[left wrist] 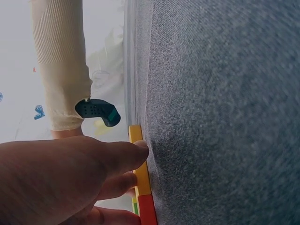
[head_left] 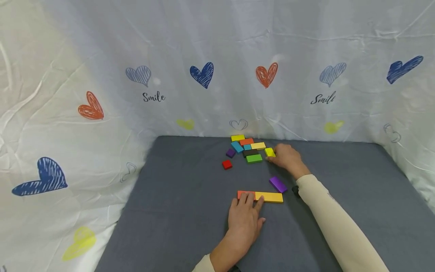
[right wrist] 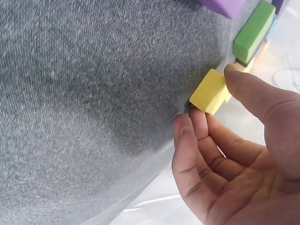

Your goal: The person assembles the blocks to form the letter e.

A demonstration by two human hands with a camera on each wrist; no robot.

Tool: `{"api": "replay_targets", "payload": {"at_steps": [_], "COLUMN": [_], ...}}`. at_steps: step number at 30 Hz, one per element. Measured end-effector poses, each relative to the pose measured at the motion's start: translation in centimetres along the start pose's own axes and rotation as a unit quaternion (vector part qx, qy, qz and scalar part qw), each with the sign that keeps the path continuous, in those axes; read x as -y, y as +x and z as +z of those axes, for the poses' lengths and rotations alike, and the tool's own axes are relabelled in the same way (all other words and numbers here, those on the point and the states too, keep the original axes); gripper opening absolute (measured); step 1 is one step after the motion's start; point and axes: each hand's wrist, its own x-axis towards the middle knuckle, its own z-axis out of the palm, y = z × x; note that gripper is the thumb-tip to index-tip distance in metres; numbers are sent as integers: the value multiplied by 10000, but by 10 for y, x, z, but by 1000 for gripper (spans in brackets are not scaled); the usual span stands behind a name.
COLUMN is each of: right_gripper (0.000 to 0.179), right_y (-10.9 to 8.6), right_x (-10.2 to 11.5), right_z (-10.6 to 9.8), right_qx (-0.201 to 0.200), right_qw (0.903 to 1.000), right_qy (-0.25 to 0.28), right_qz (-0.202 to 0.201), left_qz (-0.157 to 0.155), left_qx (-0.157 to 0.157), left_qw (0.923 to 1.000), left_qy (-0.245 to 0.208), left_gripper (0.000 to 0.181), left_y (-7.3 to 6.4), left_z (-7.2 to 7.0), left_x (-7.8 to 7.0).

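My right hand (head_left: 288, 158) pinches a small yellow block (right wrist: 206, 93) between thumb and fingers, at the right end of a loose cluster of coloured blocks. The left hand (head_left: 244, 223) rests its outstretched fingers on a row of two blocks laid end to end, an orange-red block (head_left: 246, 195) and a longer yellow-orange block (head_left: 270, 197). Its fingertips cover part of the orange-red one. Just behind the row's right end lies a purple block (head_left: 278, 184), set at a slant. Near the pinched block is a green block (head_left: 254, 158).
Toward the back of the grey cloth-covered table (head_left: 183, 189), the cluster includes a black block (head_left: 250, 153), a blue block (head_left: 237, 147) and a pale yellow block (head_left: 258, 146). A red cube (head_left: 227, 164) sits apart, left of them. A white curtain (head_left: 231, 45) with printed hearts hangs behind.
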Motion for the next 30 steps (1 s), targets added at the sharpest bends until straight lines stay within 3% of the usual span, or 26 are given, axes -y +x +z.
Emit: {"api": "replay_targets", "payload": {"at_steps": [15, 23, 30], "right_gripper": [33, 39, 40], "right_y": [-3, -17, -32], "right_x": [-17, -24, -18], "right_z": [-5, -2, -2], "right_qx": [-71, -305, -399], "right_qw": [9999, 9984, 9943], "right_qy": [-92, 40, 156], "right_qz": [39, -474, -976], "left_qz": [-33, -18, 7], "left_qx": [-56, -183, -176], "left_qw": [10000, 9998, 9998], "left_qy": [-24, -70, -54], "left_gripper": [64, 64, 65], "left_y": [0, -1, -1], "left_z": [0, 1, 1], "left_x": [-1, -2, -1]}}
